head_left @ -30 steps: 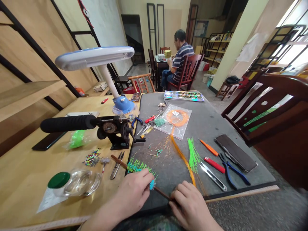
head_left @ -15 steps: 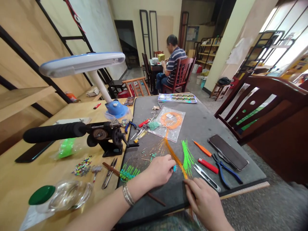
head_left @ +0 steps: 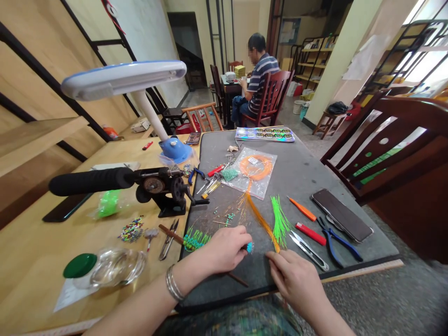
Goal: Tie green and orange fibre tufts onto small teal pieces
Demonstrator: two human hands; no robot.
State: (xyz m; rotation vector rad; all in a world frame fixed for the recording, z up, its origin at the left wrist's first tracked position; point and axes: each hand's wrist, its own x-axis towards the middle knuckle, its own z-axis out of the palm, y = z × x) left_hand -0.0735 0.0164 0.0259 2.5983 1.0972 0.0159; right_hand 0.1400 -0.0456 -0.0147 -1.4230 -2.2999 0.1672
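the person's left hand [head_left: 229,249] is reaching over the gray mat [head_left: 297,172], its fingers curling closed and gripping a small blue cluster [head_left: 249,247], which is poking out at the right of the fingertips. the right hand [head_left: 296,273] is staying low at the near side of the mat, just right of the cluster. its thumb and fingers are bending together at the near end of the orange strands [head_left: 261,218]; whether they are gripping them, one cannot tell.

a brown stick [head_left: 171,234] is lying slantwise, passing beneath the left hand, and green strands with teal beads [head_left: 196,240] are crowding along it, just left of that hand. the orange strands are trailing far toward a clear bag [head_left: 263,189] that is holding an orange coil [head_left: 257,176].

right of the strands, a green bundle [head_left: 280,223] is lying near an orange tool [head_left: 301,208], a red lighter [head_left: 310,234], silver snips [head_left: 308,252], blue pliers [head_left: 327,229] and a phone [head_left: 345,217].

on the left, a black crank device [head_left: 154,185] is standing on the wooden table [head_left: 94,233]. far off, a co-worker [head_left: 261,81] in a striped shirt is sitting at another table.
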